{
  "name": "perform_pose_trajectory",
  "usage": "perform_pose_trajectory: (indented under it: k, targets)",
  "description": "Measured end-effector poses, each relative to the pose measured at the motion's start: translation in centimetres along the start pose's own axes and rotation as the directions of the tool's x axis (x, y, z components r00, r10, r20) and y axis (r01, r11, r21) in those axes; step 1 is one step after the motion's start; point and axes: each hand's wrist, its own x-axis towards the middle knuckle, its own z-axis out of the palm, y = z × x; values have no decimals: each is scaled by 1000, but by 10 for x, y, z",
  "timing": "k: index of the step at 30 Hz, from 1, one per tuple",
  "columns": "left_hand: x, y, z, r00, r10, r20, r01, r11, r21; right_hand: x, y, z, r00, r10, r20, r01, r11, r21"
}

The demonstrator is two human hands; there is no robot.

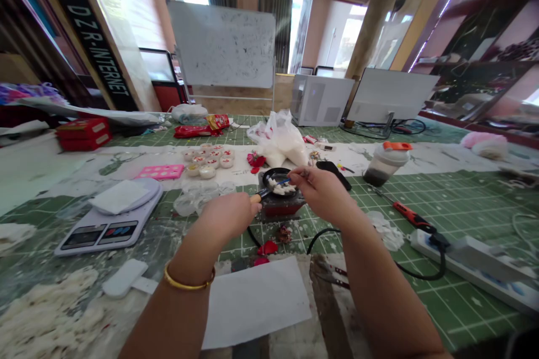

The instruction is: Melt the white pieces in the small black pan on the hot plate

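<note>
– Black, and where exactly, that small pan?

– Over a small dark-and-red stove on a green gridded mat; cannot tell whether resting on it or held just above; loaded with white pieces

– Held by what?

– By the left hand, with fingers curled closed around the wooden handle

– And in the right hand?

– Just a thin blue stick, pinched between thumb and fingers with little gap, its lower end among the white pieces

– Close around the stove?

– To the left, clear plastic cups, and behind those, small filled cups with red bits on top; straight behind, a plastic bag of white material, with red petals beside it; to the right, partly behind the right hand, a flat black object

– Farther out?

– On the left, a pink tray, then a pale scale topped with a white sheet; on the right, a bottle with an orange lid, a red-handled tool and a white power strip; nearest the body, between the forearms, a white paper; at lower left, a crumbly white heap

– At the back?

– Only partly sharp: a whiteboard on a stand, and right of it a monitor seen from behind
</note>
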Motion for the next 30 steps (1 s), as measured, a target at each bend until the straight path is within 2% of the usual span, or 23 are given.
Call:
perform_pose_trajectory:
  k: [3, 7, 12, 16, 20, 24, 27, 30]
  targets:
    - [0, 0, 0, 1000, -4, -2, 4, 1000, 0, 1, 1, 3, 1000, 26, 1, -26, 998, -60]
    - [0, 0, 0, 1000, 9, 22, -9, 1000, 1, 2, 4, 0, 994, 74, -77, -82, 991, -103]
    - [0, 0, 0, 1000, -13, 3, 13, 1000, -5, 2, 2, -1, 999, 50, -7, -50, 993, -105]
    - [1, -1, 1, 1000, 16, 18, -16, 1000, 1, 3, 3, -1, 991, 97, -90, -109, 985, -135]
    - [1, -1, 2, 1000, -18, 1, 18, 1000, -4, 3, 4, -2, 997, 73, -17, -75, 983, -167]
    - [-1, 0, 0, 1000, 22, 13, -22, 1000, -11, -2, 1, -5, 997, 54, -59, -61, 991, -118]
    - [-2, 0, -2, 1000, 23, 15, -23, 1000, -14, -2, 0, -3, 1000, 27, -8, -27, 997, -66]
    - [-1, 0, -1, 1000, -13, 14, 13, 1000, -7, -1, 0, 0, 999, 50, 8, -49, 995, -91]
